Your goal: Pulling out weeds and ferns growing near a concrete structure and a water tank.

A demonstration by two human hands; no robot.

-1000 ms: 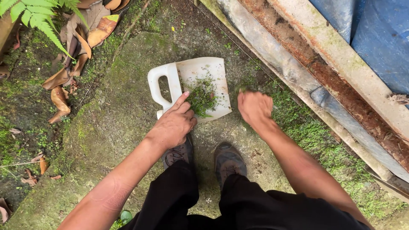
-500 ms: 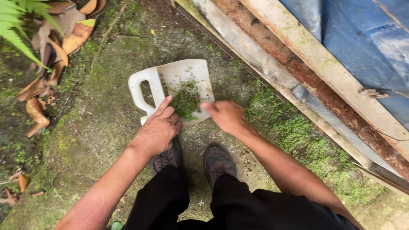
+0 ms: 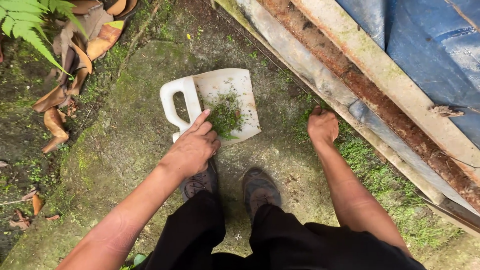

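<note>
**Right hand leaves the scoop for the moss by the rail**

Half a second ago the right hand (image 3: 322, 125) hovered at the edge of the scoop; now it has swung out to the right and is down on the moss strip (image 3: 370, 160) beside the rusty rail (image 3: 360, 85), while the left hand (image 3: 192, 147) has stayed where it was; the view has drifted a little too.

The white plastic scoop (image 3: 227, 90), a cut-open jug with its handle on the left, lies flat on the mossy concrete ground (image 3: 125, 135) just ahead of the two shoes (image 3: 257, 187); a small heap of green moss scraps (image 3: 225, 115) sits in its middle. The left hand presses on the near rim next to the handle, forefinger stretched out, the other fingers curled loosely and clamped on nothing. The right hand's fingers are bunched together against the moss; whether they pinch any I cannot tell.

Judging from this, the gathering goes best if the left hand pins the scoop flat so it does not slide; pluck close to the roots and carry each pinch low over the rim. Dry leaves (image 3: 60, 95) and a fern (image 3: 30, 25) lie well apart at the left.
</note>
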